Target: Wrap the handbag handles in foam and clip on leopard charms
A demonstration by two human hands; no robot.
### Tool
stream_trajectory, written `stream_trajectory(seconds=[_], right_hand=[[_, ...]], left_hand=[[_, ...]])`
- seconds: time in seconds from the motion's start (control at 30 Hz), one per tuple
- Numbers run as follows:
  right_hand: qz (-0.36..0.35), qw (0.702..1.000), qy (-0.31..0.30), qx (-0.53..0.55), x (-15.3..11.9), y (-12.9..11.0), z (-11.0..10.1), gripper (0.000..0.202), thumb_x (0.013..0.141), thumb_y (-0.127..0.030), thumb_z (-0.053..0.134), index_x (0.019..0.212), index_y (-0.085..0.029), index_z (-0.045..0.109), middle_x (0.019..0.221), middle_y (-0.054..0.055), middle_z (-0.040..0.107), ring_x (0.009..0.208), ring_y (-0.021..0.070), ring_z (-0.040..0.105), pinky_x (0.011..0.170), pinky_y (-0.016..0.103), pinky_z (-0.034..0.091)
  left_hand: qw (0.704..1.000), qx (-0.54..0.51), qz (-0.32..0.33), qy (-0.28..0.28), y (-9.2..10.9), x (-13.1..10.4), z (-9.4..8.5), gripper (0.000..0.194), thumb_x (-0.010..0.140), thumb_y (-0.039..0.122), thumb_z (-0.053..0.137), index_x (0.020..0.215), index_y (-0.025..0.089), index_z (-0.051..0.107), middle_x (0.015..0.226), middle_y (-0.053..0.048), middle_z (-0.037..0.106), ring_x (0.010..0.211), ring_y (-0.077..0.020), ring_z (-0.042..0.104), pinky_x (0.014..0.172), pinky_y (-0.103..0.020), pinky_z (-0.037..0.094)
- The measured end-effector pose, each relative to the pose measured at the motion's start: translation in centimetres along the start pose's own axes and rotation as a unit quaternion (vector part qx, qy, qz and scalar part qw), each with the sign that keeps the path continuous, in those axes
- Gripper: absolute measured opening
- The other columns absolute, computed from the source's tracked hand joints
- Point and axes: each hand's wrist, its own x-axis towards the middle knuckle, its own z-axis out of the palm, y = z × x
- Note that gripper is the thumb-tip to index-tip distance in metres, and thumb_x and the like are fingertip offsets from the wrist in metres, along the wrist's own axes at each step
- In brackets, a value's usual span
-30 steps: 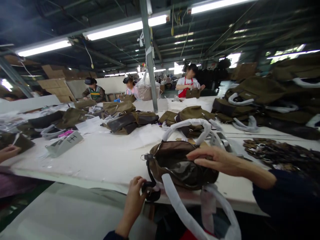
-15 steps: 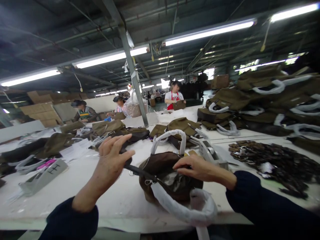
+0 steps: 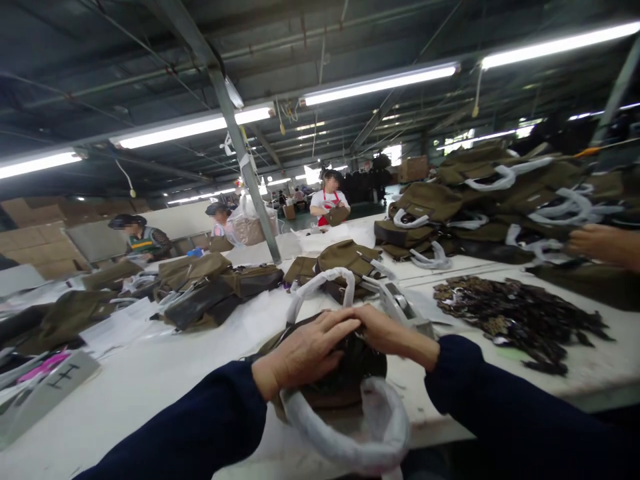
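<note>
Left hand (image 3: pixel 307 350) over dark bag (image 3: pixel 357 383)

Dark navy left sleeve (image 3: pixel 200 423), matching right sleeve (image 3: pixel 485 393), snug cuffs (image 3: pixel 444 353), bare left hand (image 3: pixel 305 353), bare right hand (image 3: pixel 383 330)

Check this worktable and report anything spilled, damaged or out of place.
Nothing looks clearly damaged or spilled. Only the heap of small dark pieces looks untidy, lying loose on the white table, with stray ends straggling out.

L arm (image 3: pixel 200 423), navy-sleeved, angles in from lower L; R arm (image 3: pixel 493 397), ditto, from lower R. L grip (image 3: pixel 307 350) palm-down, fingers pointing R, tips meeting R grip (image 3: pixel 384 328); fingertip closure n/c, partly hidden.
</note>
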Motion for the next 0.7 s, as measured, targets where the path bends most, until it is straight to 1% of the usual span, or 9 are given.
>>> stream_trajectory(seconds=[0.07,0.1,0.2,0.27,0.4,0.47,0.53,0.63,0.7], right_hand=[[-0.007,0.998,-0.041,-0.045,-0.2,-0.5,-0.5,0.041,0.079,-0.006,0.047,0.113,-0.017,0.068,0.108,0.011,0.071,0.099,0.0227,0.065,0.085,0.031,0.049],[-0.015,0.995,-0.071,-0.074,-0.2,-0.8,-0.7,0.039,0.079,-0.005,0.048,0.111,-0.016,0.069,0.107,0.012,0.071,0.097,0.0225,0.065,0.084,0.030,0.048],[-0.033,0.978,-0.147,-0.145,0.2,-1.4,-0.6,0.032,0.080,-0.005,0.049,0.102,-0.013,0.071,0.101,0.013,0.071,0.091,0.0229,0.065,0.078,0.030,0.047],[-0.031,0.971,-0.160,-0.172,0.4,-1.4,-0.4,0.031,0.081,-0.006,0.048,0.103,-0.013,0.070,0.100,0.013,0.071,0.087,0.0224,0.065,0.075,0.029,0.046],[-0.019,0.973,-0.135,-0.187,-0.1,-1.7,-0.7,0.030,0.085,-0.012,0.051,0.110,-0.018,0.067,0.098,0.010,0.070,0.086,0.0211,0.064,0.072,0.027,0.044],[-0.018,0.976,-0.129,-0.175,-0.8,-2.1,-1.4,0.030,0.088,-0.020,0.054,0.116,-0.020,0.065,0.096,0.009,0.069,0.085,0.0206,0.063,0.070,0.027,0.043],[-0.021,0.978,-0.133,-0.159,-1.8,-2.5,-2.3,0.030,0.091,-0.030,0.055,0.119,-0.022,0.065,0.096,0.008,0.068,0.084,0.0200,0.062,0.070,0.027,0.042],[-0.044,0.976,-0.149,-0.152,-3.3,-2.8,-3.3,0.026,0.091,-0.039,0.059,0.107,-0.023,0.070,0.095,0.008,0.066,0.091,0.0216,0.060,0.079,0.030,0.043],[-0.067,0.972,-0.163,-0.155,-4.3,-2.6,-3.3,0.020,0.089,-0.038,0.063,0.098,-0.023,0.072,0.092,0.006,0.066,0.097,0.0231,0.057,0.085,0.033,0.041]], left_hand=[[0.996,-0.059,-0.058,0.022,0.4,-0.7,0.4,0.059,0.086,0.012,0.055,0.141,0.022,0.038,0.149,-0.012,0.042,0.137,-0.0210,0.040,0.116,-0.036,0.035],[0.993,-0.084,-0.083,0.020,0.5,-1.1,0.5,0.052,0.087,0.017,0.058,0.137,0.023,0.043,0.145,-0.011,0.045,0.133,-0.0213,0.044,0.114,-0.036,0.037],[0.983,-0.132,-0.123,-0.021,0.1,-1.7,0.8,0.036,0.087,0.033,0.065,0.121,0.025,0.056,0.137,-0.008,0.050,0.121,-0.0220,0.054,0.107,-0.034,0.043],[0.981,-0.138,-0.130,-0.039,-0.5,-1.9,1.1,0.031,0.088,0.037,0.064,0.117,0.026,0.060,0.132,-0.007,0.052,0.116,-0.0220,0.056,0.104,-0.034,0.044],[0.977,-0.132,-0.151,-0.068,-1.9,-1.9,1.5,0.033,0.087,0.038,0.066,0.117,0.026,0.060,0.119,-0.005,0.060,0.107,-0.0224,0.060,0.098,-0.034,0.046],[0.975,-0.132,-0.148,-0.095,-2.3,-1.6,1.5,0.034,0.085,0.036,0.067,0.117,0.026,0.061,0.117,-0.005,0.062,0.106,-0.0232,0.061,0.097,-0.035,0.046],[0.975,-0.121,-0.146,-0.118,-2.4,-1.2,1.5,0.036,0.084,0.034,0.069,0.117,0.025,0.061,0.117,-0.005,0.063,0.107,-0.0247,0.062,0.097,-0.036,0.046],[0.974,-0.101,-0.154,-0.129,-2.4,-0.5,1.5,0.048,0.078,0.032,0.074,0.123,0.025,0.058,0.120,-0.007,0.063,0.108,-0.0279,0.062,0.095,-0.039,0.047],[0.974,-0.109,-0.150,-0.129,-2.4,-0.1,1.4,0.058,0.076,0.033,0.076,0.129,0.025,0.054,0.125,-0.009,0.062,0.112,-0.0292,0.060,0.097,-0.041,0.046]])
